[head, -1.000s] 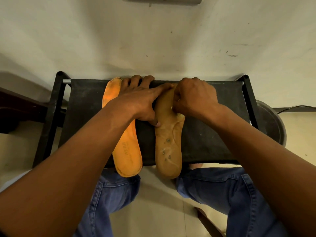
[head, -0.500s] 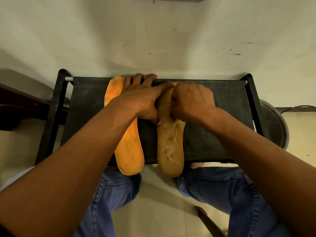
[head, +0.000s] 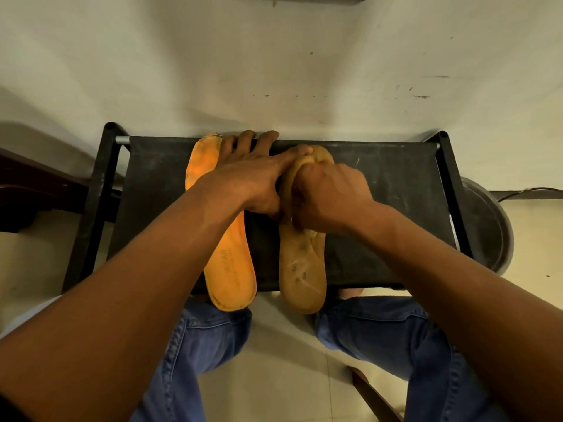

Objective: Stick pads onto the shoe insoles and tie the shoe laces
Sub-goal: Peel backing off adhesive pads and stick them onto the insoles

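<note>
Right hand (head: 330,197) has slid down the brown insole (head: 301,269), fingers curled onto it.

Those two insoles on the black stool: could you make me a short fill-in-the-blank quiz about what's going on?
1. The brighter orange insole lies to the ____ of the tan insole.
2. The right hand works on the ____ insole.
3. Both insoles rest on a ____ stool.
4. The person wears blue ____.

Missing words: left; tan; black; jeans
</note>
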Available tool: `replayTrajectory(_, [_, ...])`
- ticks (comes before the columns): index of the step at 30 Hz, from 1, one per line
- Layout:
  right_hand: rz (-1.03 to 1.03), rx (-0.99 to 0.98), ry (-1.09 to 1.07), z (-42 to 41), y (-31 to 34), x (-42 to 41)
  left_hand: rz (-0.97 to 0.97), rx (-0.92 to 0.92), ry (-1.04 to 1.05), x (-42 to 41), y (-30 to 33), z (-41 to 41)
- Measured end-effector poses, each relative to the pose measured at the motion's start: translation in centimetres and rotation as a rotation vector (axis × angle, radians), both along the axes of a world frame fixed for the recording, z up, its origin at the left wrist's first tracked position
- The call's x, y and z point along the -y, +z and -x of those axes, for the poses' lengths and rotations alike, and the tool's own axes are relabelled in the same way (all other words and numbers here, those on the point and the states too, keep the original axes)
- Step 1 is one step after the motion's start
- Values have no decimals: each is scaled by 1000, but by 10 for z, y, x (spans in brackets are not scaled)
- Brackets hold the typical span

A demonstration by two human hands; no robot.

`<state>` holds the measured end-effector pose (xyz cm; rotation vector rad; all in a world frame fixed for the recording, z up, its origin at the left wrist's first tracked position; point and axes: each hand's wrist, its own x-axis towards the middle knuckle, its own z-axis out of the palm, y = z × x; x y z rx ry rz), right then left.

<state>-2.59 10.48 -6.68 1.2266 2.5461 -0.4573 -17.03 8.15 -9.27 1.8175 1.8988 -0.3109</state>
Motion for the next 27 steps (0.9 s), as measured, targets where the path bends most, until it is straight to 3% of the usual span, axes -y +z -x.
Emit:
replayTrajectory(4, [-156,9,-130,-4,-6,-18,4,-12,-4,1,0,0])
replayTrajectory(13, [218,-9,77,2,-3,3,112,-44,-44,4,-4,1])
replayTrajectory(16, [113,-6,84,3,-5,6,113,-74,-54,5,-4,-2])
replayTrajectory(21, [-128,-49,-92,-5,-3,-16,107,-88,-64,8,-4,-4])
replayTrajectory(27, [109,2,-33,-4,-9,-15,116,-87,-60,6,-5,-4])
